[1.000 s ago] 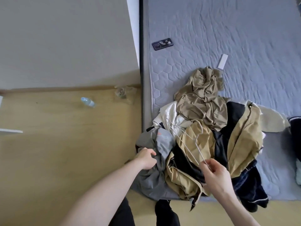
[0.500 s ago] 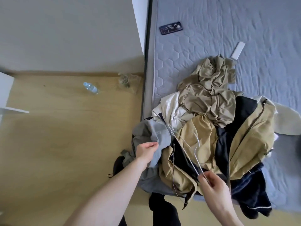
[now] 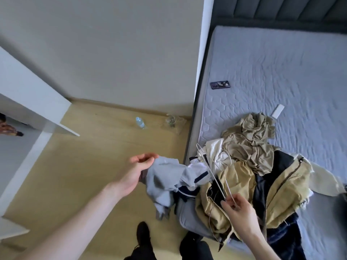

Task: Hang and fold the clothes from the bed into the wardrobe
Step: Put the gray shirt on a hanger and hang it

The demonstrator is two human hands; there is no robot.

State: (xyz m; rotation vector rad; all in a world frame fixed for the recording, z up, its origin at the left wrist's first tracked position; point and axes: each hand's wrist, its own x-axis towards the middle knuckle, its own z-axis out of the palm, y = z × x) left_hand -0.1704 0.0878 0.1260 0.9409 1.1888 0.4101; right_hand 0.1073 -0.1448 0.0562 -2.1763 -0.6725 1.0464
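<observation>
Left hand point(image 3: 139, 169) grips grey garment point(image 3: 165, 182), dragged left off the clothes pile point(image 3: 249, 177) on the bed point(image 3: 281, 72). Right hand point(image 3: 239, 211) pinches wire hangers point(image 3: 212, 171), long axis running up-left, just right of the garment.

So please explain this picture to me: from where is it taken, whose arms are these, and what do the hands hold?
There is no machine here. A person wears a camera on the head, so you look down along their own arms. The left hand grips a grey garment, pulled off the edge of the bed over the wooden floor. The right hand pinches thin wire hangers. A pile of clothes, tan, white and dark, lies on the bed, with a phone beyond it. A water bottle lies on the floor.
</observation>
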